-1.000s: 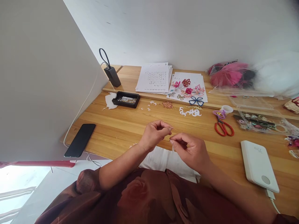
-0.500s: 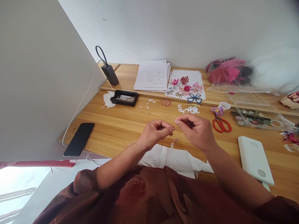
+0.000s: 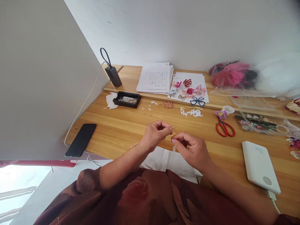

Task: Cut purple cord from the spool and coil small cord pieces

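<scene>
Over the middle of the wooden table, my left hand point(image 3: 157, 135) is closed in a pinch. A tiny thin bit shows at its fingertips, too small to name. My right hand point(image 3: 191, 147) is just right of it and slightly lower, thumb and forefinger pinched together; whatever they hold, if anything, is too small to see. The fingertips of both hands are close but apart. Beyond them lie a small heap of copper-coloured wired pieces point(image 3: 168, 105) and several white crescent cut-outs point(image 3: 191, 112). Beneath my hands, a white cloth point(image 3: 159, 158) lies along the table edge.
Red-handled scissors point(image 3: 225, 128) and a white power bank point(image 3: 260, 167) lie to the right, near a clear box of trinkets point(image 3: 260, 122). To the left are a black tray of beads point(image 3: 127, 100) and a phone point(image 3: 81, 140). Wire flowers point(image 3: 189, 91) lie on paper behind.
My right hand has moved down and a little left, from beside the left fingertips to below them. My left hand keeps its pinch. The view has shifted slightly.
</scene>
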Demonstrator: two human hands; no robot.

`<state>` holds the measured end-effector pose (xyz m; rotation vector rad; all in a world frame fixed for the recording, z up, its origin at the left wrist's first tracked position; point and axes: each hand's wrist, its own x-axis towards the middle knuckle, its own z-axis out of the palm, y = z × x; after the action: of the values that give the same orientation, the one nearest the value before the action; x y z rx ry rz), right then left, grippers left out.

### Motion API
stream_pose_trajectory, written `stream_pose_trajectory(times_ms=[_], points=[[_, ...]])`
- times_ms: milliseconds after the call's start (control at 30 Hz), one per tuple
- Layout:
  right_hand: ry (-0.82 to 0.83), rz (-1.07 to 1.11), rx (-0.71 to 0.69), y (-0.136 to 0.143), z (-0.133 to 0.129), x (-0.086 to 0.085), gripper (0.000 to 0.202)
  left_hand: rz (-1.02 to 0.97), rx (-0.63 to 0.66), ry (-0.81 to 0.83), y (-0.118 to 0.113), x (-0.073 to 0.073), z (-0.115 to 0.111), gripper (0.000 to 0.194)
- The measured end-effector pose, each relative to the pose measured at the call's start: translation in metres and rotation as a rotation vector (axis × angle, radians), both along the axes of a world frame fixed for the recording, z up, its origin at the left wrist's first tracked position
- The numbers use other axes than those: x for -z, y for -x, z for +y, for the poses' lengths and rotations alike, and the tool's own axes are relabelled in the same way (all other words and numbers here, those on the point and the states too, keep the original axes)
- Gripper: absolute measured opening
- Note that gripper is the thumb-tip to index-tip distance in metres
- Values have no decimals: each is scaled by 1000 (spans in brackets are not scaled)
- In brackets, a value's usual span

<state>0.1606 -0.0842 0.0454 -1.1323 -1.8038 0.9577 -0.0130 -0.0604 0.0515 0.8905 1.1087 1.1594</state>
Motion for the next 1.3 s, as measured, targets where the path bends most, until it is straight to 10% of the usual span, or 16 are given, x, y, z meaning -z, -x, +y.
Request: stream_pose_trajectory(times_ms=[200,367,667,1033,1300], points=[[-569,-269,28,-6,-1,-34,13,51,46,0,0,0,-2,26],[-333,-140,77,-9,32,-40,12,28,169,12,1,-6,-6,29],[325,324,50,-1,37,13,28,-104,14,19,1,1,-1,32],[-482,-166,75,-5,5,-30,11,43,-3,-1,0,4,0,33],[32,140,99,-7,52,-19,16,8,134,12,2,-4,-5,40]])
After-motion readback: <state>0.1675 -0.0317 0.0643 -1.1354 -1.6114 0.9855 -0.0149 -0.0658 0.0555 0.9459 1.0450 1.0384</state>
